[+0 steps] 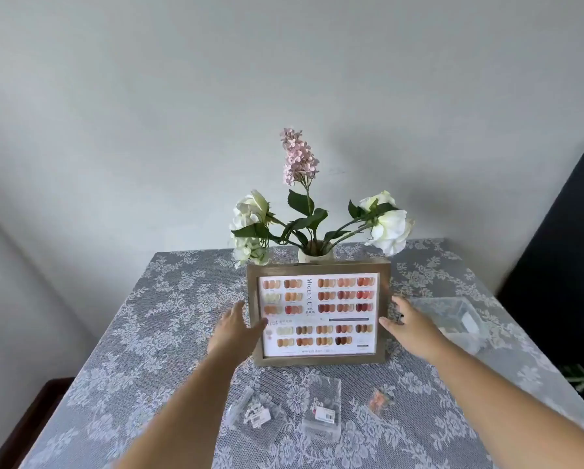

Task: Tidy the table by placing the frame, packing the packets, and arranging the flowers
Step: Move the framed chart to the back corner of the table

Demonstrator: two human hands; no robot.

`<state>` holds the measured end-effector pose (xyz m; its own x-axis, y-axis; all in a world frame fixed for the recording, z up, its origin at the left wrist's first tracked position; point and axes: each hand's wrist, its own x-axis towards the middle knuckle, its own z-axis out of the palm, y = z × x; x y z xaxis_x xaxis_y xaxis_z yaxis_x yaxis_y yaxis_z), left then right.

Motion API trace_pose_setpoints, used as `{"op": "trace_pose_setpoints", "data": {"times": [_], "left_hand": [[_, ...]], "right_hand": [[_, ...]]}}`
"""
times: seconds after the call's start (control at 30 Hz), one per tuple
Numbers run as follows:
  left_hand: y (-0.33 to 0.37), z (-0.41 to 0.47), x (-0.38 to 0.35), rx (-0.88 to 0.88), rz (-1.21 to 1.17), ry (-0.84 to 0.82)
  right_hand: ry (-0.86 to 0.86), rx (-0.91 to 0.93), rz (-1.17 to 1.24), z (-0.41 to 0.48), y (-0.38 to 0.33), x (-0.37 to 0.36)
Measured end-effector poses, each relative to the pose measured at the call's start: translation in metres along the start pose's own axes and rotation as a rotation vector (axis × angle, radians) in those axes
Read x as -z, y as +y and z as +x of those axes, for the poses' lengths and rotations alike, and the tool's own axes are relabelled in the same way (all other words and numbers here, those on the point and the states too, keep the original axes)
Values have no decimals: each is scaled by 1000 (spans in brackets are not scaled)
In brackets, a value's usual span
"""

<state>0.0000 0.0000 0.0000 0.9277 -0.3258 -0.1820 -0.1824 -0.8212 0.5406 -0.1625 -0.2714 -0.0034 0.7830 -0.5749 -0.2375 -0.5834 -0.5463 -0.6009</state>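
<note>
A wooden frame [319, 269] with a nail-colour chart stands upright mid-table, in front of a white vase [316, 254] holding white and pink flowers [387, 225]. My left hand [238, 328] is open at the frame's left edge, thumb over its lower left side. My right hand [407, 324] is open at the right edge, fingers spread, barely touching or just apart. Three clear packets lie near the front: one left [255, 409], one middle [321, 406], a small orange one [380, 401].
A clear plastic box [453, 319] sits at the right of the table, behind my right hand. The table wears a grey lace cloth [148, 333]. A black object [561, 265] stands to the right, beyond the table edge. A wall is close behind.
</note>
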Motion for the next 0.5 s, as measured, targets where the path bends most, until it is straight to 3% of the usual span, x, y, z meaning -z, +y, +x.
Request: {"op": "trace_pose_setpoints", "data": {"times": [0.27,0.5], "left_hand": [[5,29,-16,86,-216,173],[5,20,-19,108,-343,243]], "right_hand": [[203,-8,116,30,-6,-15],[219,31,193,31,0,-16]]}}
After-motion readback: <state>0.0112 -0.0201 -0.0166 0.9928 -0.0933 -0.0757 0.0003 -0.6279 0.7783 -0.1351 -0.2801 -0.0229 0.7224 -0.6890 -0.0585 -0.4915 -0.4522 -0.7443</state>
